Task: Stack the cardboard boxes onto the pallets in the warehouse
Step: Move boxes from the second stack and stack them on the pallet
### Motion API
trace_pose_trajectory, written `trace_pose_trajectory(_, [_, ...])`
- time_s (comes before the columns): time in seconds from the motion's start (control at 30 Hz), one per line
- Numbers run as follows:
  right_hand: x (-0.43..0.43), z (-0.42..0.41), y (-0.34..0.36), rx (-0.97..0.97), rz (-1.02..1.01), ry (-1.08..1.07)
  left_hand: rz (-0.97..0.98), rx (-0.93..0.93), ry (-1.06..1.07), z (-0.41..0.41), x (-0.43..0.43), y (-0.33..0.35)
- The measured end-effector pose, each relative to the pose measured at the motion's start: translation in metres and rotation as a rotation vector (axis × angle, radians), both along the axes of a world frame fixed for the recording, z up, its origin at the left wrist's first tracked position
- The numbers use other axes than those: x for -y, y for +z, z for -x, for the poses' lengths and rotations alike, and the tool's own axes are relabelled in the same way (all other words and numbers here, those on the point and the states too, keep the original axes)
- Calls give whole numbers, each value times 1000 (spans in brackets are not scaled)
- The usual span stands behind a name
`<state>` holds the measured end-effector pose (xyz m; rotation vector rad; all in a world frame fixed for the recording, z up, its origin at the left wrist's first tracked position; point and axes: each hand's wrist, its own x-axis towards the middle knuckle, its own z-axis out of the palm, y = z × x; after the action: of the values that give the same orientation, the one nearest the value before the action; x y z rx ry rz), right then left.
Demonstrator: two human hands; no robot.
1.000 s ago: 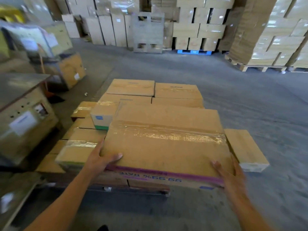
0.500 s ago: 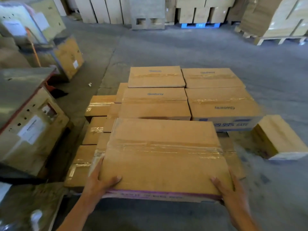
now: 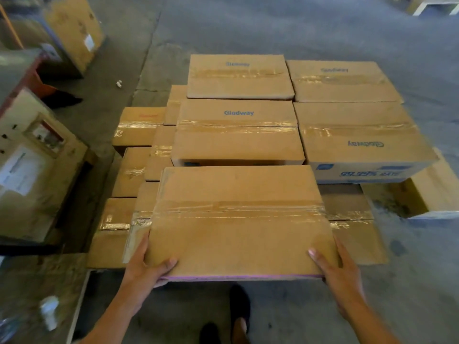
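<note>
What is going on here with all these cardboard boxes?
A person grips a large brown cardboard box sealed with clear tape, the left hand at its near left corner and the right hand at its near right corner. The box is just in front of four taped brown boxes printed Glodway, which form the upper layer. Whether it already rests on the lower boxes, I cannot tell.

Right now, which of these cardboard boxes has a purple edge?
The nearest box, gripped at its near corners by the left hand and right hand. Purple runs along its near bottom edge; the stacked boxes show none.
</note>
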<state>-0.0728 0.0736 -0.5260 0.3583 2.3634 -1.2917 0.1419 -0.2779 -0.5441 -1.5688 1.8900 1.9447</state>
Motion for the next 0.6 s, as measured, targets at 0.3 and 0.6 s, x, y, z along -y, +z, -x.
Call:
trace_pose_trajectory(0.3, [15, 44, -33, 63, -82, 80, -35, -26, 9, 37, 8, -26])
trace_pose_trajectory(0.6, [15, 45, -48, 62, -114, 117, -34, -32, 5, 35, 10, -42])
